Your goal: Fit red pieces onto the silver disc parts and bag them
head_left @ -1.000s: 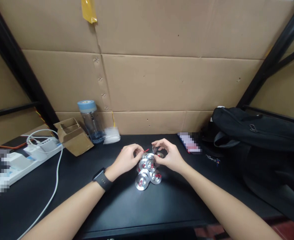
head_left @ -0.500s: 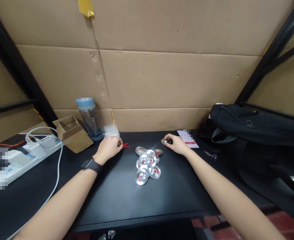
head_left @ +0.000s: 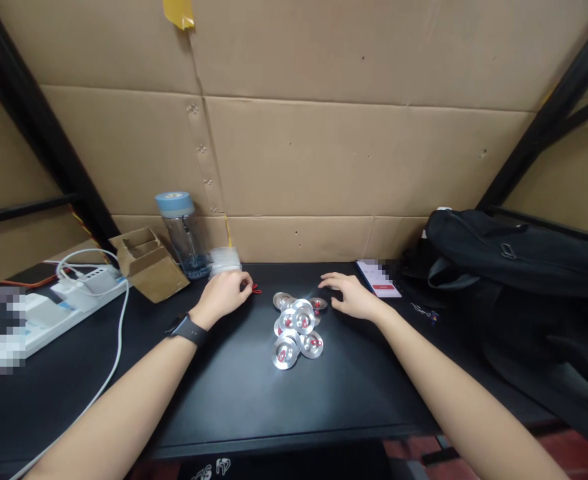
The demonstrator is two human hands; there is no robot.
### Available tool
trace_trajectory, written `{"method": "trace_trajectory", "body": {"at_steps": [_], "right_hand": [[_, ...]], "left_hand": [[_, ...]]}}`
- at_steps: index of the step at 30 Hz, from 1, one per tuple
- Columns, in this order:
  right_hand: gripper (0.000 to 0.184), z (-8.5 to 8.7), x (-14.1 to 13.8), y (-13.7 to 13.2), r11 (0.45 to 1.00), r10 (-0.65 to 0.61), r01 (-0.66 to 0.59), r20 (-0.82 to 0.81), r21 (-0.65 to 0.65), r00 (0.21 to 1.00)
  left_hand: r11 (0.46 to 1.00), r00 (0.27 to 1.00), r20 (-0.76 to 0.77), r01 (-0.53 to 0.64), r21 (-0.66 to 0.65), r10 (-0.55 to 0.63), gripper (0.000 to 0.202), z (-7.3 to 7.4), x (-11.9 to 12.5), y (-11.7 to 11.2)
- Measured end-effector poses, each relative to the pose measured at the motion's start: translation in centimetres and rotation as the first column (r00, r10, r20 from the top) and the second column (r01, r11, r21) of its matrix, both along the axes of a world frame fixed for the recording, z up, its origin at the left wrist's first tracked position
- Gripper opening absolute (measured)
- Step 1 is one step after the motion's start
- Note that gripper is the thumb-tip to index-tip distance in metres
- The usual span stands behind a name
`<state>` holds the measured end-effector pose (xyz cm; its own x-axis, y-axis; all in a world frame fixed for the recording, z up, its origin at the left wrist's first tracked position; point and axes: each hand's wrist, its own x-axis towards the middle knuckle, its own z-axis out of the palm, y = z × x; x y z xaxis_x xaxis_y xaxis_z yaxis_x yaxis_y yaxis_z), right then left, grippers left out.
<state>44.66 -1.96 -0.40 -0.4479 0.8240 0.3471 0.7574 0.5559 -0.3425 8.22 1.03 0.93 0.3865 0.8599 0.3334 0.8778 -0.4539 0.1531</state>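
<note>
Black desk (head_left: 234,400), cardboard wall (head_left: 349,160); left hand (head_left: 225,294) pinches red cord (head_left: 256,289), right hand (head_left: 353,297) spread beside silver discs (head_left: 297,328).

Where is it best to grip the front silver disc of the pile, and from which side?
Probably pinch the thin rim of the front disc from above on its near side: it lies flat on the black table, and other discs crowd its far edge.

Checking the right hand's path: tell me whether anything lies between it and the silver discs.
Nothing visible does. The right hand hovers open just right of the silver discs, with only bare black table between. The left hand pinches a red cord on the discs' far side.
</note>
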Motion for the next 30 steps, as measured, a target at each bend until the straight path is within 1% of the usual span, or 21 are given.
{"method": "trace_trajectory", "body": {"at_steps": [2,3,7,11,13,15,18,20,23,27,29,30], "right_hand": [[0.053,0.0,-0.1,-0.1,0.995,-0.088,0.087,0.018,0.038,0.996],[0.053,-0.1,0.0,0.0,0.994,-0.104,0.103,0.013,0.039,0.995],[0.051,-0.5,0.6,0.5,0.999,-0.038,0.038,-0.024,-0.015,0.999],[0.052,-0.5,0.7,0.5,1.0,0.005,-0.006,-0.074,-0.014,0.997],[0.052,0.0,0.4,0.1,0.999,0.053,-0.054,-0.084,-0.01,0.995],[0.052,0.6,-0.2,-0.5,0.99,0.137,-0.14,-0.092,-0.028,0.986],[0.049,1.5,-1.4,-1.4,0.958,0.26,-0.272,-0.126,-0.093,0.957],[0.044,1.6,-2.2,-1.7,0.945,0.28,-0.302,-0.168,-0.123,0.945],[0.036,1.2,-2.7,-1.7,0.957,0.229,-0.262,-0.237,-0.122,0.944],[0.018,0.9,-2.0,-1.2,0.981,0.14,-0.174,-0.302,-0.088,0.943],[0.011,1.1,-1.7,-1.1,0.985,0.082,-0.132,-0.38,-0.107,0.921],[0.011,1.2,-1.6,-1.2,0.983,0.051,-0.124,-0.444,-0.135,0.895]], "left_hand": [[1.0,1.0,-0.004,0.005,-0.003,-0.005,0.025,0.0,0.1,-0.1],[1.0,1.0,-0.005,0.007,-0.005,-0.007,0.025,0.0,0.1,-0.1],[1.0,1.0,-0.008,0.01,-0.009,-0.01,0.026,-0.1,0.2,-0.1],[1.0,1.0,-0.003,0.021,-0.01,-0.021,0.025,-0.2,0.2,-0.1],[1.0,1.0,-0.001,0.024,-0.006,-0.024,0.025,-0.2,0.1,-0.1],[1.0,1.0,0.002,0.025,-0.005,-0.025,0.025,-0.2,0.1,-0.1],[0.999,0.999,0.008,0.036,-0.007,-0.036,0.025,-0.2,0.2,-0.2],[0.999,0.999,0.013,0.05,-0.007,-0.05,0.024,-0.2,0.2,-0.3],[0.998,0.997,0.028,0.07,0.0,-0.07,0.023,-0.2,0.3,-0.3],[0.994,0.992,0.066,0.105,0.014,-0.105,0.021,-0.3,0.3,-0.4],[0.989,0.983,0.105,0.148,0.024,-0.149,0.021,-0.2,0.6,-0.6],[0.984,0.975,0.136,0.175,0.027,-0.177,0.02,0.0,0.9,-0.8]]}}
